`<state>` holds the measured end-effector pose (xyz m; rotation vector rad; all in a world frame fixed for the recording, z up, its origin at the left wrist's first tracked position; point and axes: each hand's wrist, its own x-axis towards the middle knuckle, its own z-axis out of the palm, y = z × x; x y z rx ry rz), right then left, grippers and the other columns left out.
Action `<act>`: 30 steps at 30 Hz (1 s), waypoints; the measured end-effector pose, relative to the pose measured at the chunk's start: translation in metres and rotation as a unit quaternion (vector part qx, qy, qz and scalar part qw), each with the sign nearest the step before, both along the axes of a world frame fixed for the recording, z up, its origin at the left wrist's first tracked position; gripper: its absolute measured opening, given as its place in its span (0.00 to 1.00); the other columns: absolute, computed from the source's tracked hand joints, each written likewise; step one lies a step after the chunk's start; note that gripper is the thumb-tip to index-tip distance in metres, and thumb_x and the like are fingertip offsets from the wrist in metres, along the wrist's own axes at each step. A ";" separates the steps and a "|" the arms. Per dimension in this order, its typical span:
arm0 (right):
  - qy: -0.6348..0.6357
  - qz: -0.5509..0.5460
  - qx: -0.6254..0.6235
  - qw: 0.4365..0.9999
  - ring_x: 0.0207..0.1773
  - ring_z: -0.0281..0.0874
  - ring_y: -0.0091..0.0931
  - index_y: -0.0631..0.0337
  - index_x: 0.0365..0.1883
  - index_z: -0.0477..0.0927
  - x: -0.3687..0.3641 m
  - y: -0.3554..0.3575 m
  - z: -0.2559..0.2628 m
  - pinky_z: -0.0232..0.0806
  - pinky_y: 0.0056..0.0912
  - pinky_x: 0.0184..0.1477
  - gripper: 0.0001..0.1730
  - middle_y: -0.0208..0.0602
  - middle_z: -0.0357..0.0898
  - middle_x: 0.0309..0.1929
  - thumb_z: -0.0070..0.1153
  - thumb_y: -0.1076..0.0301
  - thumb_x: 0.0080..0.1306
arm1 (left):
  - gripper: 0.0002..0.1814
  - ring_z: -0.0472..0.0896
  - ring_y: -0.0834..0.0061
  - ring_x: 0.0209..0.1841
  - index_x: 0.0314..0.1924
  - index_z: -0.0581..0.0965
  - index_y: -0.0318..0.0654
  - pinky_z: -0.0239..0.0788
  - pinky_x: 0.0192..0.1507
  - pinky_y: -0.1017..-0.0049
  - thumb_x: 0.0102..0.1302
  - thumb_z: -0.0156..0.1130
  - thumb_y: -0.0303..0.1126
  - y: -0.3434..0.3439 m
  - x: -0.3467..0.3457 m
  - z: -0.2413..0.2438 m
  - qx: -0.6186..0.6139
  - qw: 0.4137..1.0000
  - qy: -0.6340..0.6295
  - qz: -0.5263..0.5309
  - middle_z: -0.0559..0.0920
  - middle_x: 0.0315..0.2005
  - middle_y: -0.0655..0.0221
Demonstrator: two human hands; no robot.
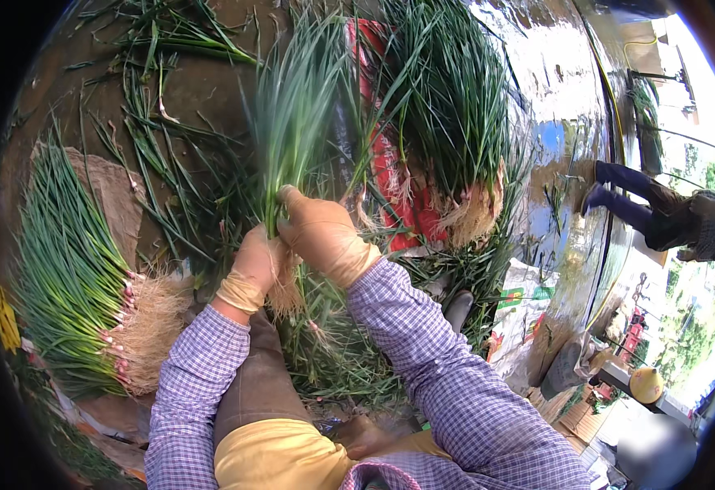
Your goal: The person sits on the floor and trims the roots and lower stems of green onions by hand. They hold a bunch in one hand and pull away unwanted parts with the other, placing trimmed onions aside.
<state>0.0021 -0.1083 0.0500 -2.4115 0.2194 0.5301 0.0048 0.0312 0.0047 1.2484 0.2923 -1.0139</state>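
Observation:
Both gloved hands are together on a bunch of spring onions (pixel 299 104), its green leaves pointing away from me and slightly blurred. My left hand (pixel 253 263) is closed around the bunch just above its pale roots (pixel 285 294), which hang below. Higher on the stems, my right hand (pixel 324 236) grips the same bunch with thumb and fingers. On my left, a neat pile of spring onions (pixel 76 275) lies with bulbs and roots towards me. Another heap of spring onions (pixel 455 110) lies at the far right of my hands, partly over a red printed sack (pixel 385 165).
Loose leaves (pixel 155 147) litter the wet ground, and a pile of trimmings (pixel 345 361) lies between my legs. A white printed sack (pixel 520 312) is to the right. A person (pixel 657 208) walks on wet paving beyond. A yellow hat (pixel 646 384) sits at the lower right.

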 end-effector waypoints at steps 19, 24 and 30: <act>0.451 0.118 0.125 0.876 0.27 0.80 0.28 0.69 0.53 0.76 -0.072 -0.085 0.003 0.73 0.34 0.34 0.30 0.38 0.82 0.25 0.54 0.47 0.69 | 0.16 0.76 0.85 0.19 0.53 0.77 0.35 0.71 0.24 0.85 0.69 0.60 0.33 0.009 0.024 0.003 0.055 0.997 0.020 0.043 0.78 0.20 0.74; 0.196 -0.425 0.328 0.820 0.18 0.72 0.22 0.67 0.35 0.77 -0.020 -0.121 -0.108 0.61 0.22 0.18 0.16 0.33 0.77 0.21 0.52 0.60 0.71 | 0.13 0.76 0.84 0.19 0.46 0.80 0.30 0.72 0.25 0.83 0.65 0.62 0.30 -0.015 0.012 -0.008 -0.032 0.987 0.153 -0.022 0.79 0.19 0.75; 0.071 -0.353 0.305 0.882 0.25 0.74 0.17 0.69 0.42 0.79 -0.032 -0.064 -0.058 0.66 0.22 0.26 0.15 0.34 0.79 0.24 0.59 0.63 0.67 | 0.09 0.69 0.85 0.13 0.41 0.78 0.34 0.63 0.16 0.84 0.64 0.64 0.29 -0.036 0.005 -0.009 0.029 0.999 0.024 -0.025 0.79 0.22 0.72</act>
